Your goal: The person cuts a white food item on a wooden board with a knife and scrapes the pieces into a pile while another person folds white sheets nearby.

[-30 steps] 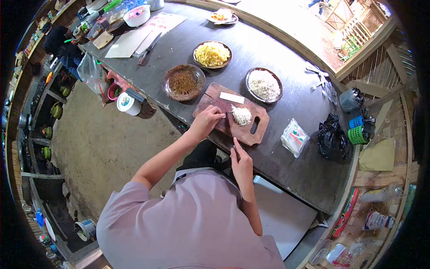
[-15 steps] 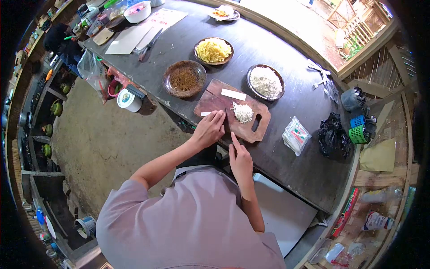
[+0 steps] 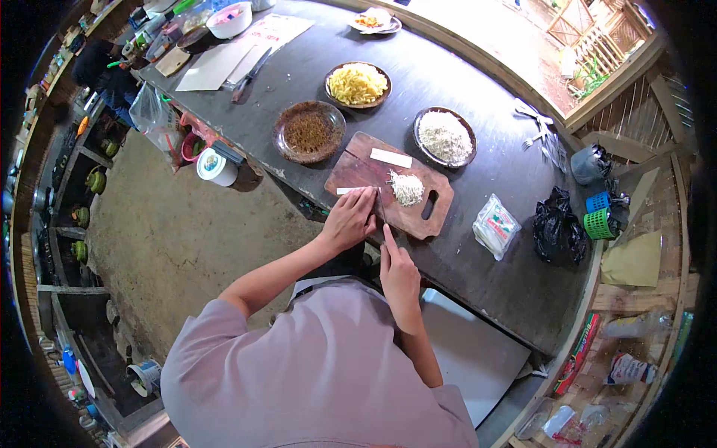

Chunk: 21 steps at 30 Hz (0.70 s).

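Observation:
A wooden cutting board point(image 3: 349, 168) with a handle hole lies near the table edge. My left hand point(image 3: 349, 220) presses its fingertips on a white strip point(image 3: 351, 190), the kind of which I cannot make out. Wrapped round a knife is my right hand point(image 3: 399, 275), index finger stretched along it; the dark blade point(image 3: 382, 201) is thin and mostly hard to see beside my left fingers. On the board sit a pile of fine white shreds point(image 3: 407, 190) and a second white strip point(image 3: 390, 157).
Behind the board stand a brown bowl point(image 3: 284, 134), a bowl of yellow pieces point(image 3: 358, 84) and a bowl of whitish shreds point(image 3: 446, 137). A plastic packet point(image 3: 495, 226) and black bag point(image 3: 559, 228) lie right. Another knife point(image 3: 251, 75) lies far left. A person point(image 3: 112, 75) is at upper left.
My right hand has shifted slightly down and left with the knife. My left hand stays on the strip, its fingers barely moved. The view has shifted a little.

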Each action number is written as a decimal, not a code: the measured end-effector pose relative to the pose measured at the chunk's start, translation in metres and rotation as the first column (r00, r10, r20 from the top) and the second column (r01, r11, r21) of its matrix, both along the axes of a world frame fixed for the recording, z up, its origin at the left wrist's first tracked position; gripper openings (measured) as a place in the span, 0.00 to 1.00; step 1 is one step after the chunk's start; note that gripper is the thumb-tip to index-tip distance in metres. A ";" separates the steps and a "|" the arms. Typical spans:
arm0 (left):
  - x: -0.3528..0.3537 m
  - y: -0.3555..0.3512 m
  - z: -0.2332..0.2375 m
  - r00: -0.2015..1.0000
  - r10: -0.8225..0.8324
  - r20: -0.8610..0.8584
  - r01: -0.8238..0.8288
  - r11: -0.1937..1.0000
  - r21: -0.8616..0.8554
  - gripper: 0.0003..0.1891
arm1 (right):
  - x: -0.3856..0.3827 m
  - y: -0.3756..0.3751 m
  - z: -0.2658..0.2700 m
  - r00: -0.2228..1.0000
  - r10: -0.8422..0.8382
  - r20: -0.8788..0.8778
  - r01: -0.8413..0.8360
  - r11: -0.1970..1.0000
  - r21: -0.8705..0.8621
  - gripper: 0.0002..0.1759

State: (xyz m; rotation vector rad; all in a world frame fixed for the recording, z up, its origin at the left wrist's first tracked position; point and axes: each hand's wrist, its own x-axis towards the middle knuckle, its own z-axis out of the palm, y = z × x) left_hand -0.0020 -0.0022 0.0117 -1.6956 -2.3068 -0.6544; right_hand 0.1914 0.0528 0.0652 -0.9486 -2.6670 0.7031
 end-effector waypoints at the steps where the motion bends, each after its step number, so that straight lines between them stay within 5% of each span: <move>1: 0.001 -0.001 0.001 1.000 0.004 -0.010 -0.004 1.000 0.004 0.34 | 0.002 -0.002 0.000 1.000 -0.004 0.022 0.004 1.000 0.007 0.28; 17: 0.004 -0.001 -0.001 0.999 -0.001 -0.047 0.001 1.000 0.010 0.35 | 0.007 0.000 -0.004 0.994 0.004 0.106 0.007 0.995 -0.102 0.28; 21: 0.004 0.001 -0.008 0.999 0.014 -0.038 -0.014 1.000 0.004 0.36 | -0.021 0.011 -0.016 1.000 0.017 -0.010 -0.018 0.995 -0.098 0.30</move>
